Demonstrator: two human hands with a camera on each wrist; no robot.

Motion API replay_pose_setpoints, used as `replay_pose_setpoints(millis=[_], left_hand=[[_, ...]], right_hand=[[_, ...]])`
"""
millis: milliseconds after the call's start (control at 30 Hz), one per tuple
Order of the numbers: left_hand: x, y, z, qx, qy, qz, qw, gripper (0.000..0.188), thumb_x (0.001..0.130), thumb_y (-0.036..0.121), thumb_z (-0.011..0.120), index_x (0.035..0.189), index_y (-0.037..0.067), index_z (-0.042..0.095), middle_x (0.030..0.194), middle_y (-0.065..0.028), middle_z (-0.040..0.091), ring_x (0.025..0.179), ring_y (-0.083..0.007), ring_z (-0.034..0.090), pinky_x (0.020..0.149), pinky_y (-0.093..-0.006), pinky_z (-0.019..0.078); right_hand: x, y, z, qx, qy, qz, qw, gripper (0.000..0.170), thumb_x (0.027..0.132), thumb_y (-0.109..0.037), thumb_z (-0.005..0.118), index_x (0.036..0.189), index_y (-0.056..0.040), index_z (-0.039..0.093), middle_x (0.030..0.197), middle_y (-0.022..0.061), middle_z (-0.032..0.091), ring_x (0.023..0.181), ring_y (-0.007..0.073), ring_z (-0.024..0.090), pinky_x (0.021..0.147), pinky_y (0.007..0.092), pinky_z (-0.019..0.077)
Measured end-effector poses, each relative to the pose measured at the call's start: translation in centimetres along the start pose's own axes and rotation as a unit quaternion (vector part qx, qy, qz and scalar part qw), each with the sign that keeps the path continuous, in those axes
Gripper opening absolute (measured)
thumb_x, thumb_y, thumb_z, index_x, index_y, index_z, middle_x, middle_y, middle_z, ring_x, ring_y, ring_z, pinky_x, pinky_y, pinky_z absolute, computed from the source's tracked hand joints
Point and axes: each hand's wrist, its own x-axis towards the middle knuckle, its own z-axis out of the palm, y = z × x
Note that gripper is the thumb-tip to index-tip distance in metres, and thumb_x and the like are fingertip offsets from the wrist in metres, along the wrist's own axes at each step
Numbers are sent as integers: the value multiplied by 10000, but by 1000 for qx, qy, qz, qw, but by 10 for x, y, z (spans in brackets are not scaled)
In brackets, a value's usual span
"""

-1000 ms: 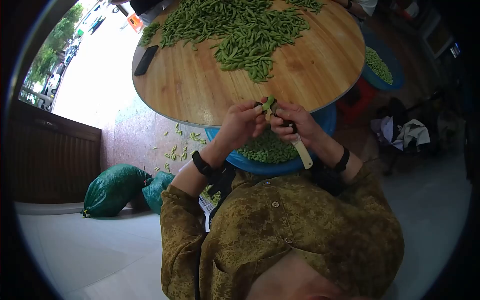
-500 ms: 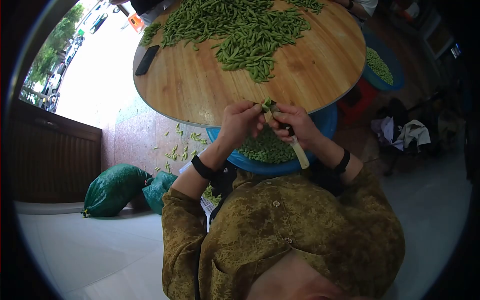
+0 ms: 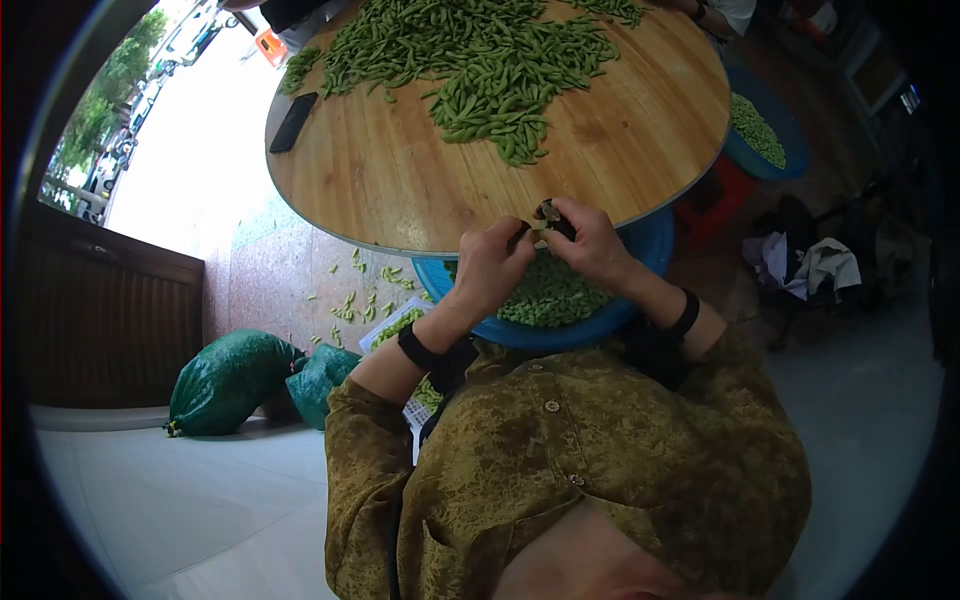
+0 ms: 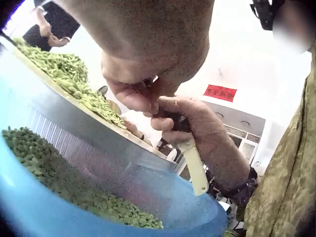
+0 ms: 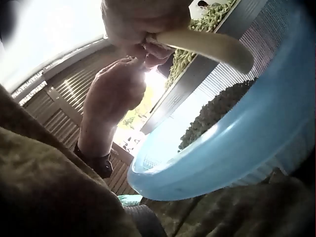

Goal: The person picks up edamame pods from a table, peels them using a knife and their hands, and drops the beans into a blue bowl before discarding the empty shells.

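Both hands meet over a blue basin (image 3: 655, 245) of shelled green beans (image 3: 550, 300), by the table's near edge. My left hand (image 3: 490, 262) pinches a green bean pod (image 3: 540, 236), a small pale-green piece showing between the fingertips. My right hand (image 3: 595, 245) grips a small knife (image 4: 195, 170) by its cream handle, which sticks out below the palm in both wrist views; its blade is hidden. Dark coverings (image 3: 548, 212) show around the right fingertips. On the round wooden table (image 3: 380, 180) lies a large heap of green pods (image 3: 500, 60).
A black phone (image 3: 293, 122) lies at the table's left edge. Loose pods (image 3: 345, 308) are scattered on the floor near a white basket (image 3: 385, 325) and green sacks (image 3: 232, 382). Another blue basin (image 3: 795, 150) of beans stands right, beside a red stool (image 3: 715, 205). Other people sit across the table.
My left hand has come down slightly and turned over. The right hand has rotated, so the cream handle no longer shows in the head view. The green pod between them shows less.
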Motion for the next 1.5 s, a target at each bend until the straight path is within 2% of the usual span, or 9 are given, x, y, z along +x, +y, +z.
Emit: replay_pose_setpoints(millis=[67,267,333,467,633,800,1033,1167,1500], left_hand=[[-2,2,0,-7,-19,-26,999,181,802,134,617,855,-39,618,676,-232,585,622,-361,621,551,-380,468],[-7,2,5,-31,-48,-3,998,178,799,141,605,862,-26,617,714,-243,591,676,-397,617,576,-400,479],[-11,1,6,-12,-22,26,999,160,803,126,596,869,-19,613,612,-187,540,533,-195,538,530,-336,444],[-16,0,-9,30,-56,50,997,131,785,91,574,870,-7,594,661,-227,569,609,-389,583,544,-387,462],[-42,10,-92,187,-82,38,978,132,816,59,578,945,33,578,711,-231,590,705,-414,598,595,-441,474],[-55,-16,-144,411,-235,-59,879,118,842,135,592,831,21,618,743,-222,613,711,-409,604,636,-470,479],[67,-22,-73,241,-129,185,944,153,817,108,612,919,-6,609,842,-208,612,812,-389,601,678,-428,481],[131,-42,-17,262,-93,43,960,221,794,193,639,830,-24,618,771,-232,612,743,-385,613,651,-440,481],[134,-69,-3,206,-72,61,974,246,752,221,653,826,-13,639,748,-192,647,692,-335,639,616,-413,494]], right_hand=[[0,5,1,-155,45,-160,974,223,782,-116,639,918,22,529,727,153,544,656,281,575,588,371,440],[3,18,3,-227,22,-165,960,189,763,-115,606,875,8,515,794,224,551,746,430,554,617,452,442],[1,16,3,-238,13,-168,956,184,762,-118,606,868,3,515,787,225,551,744,426,558,616,450,443],[2,13,2,-237,60,-152,958,164,761,-118,603,842,-3,518,766,229,561,743,437,556,614,440,448],[-9,-6,-20,-111,20,-13,994,145,839,-96,578,909,30,567,686,70,583,581,101,574,525,288,463],[-7,-1,-31,-14,-21,76,997,157,842,-128,584,859,26,563,709,62,613,545,105,578,512,252,463],[4,6,-24,54,-41,98,993,173,890,-177,570,829,-19,534,601,8,513,467,72,483,439,233,392],[7,20,-27,107,-11,129,986,164,919,-196,544,902,-33,535,593,-16,455,463,60,431,411,223,356],[9,11,-27,261,-12,122,958,174,936,-164,472,1069,-55,500,696,30,480,501,74,437,388,218,344]])
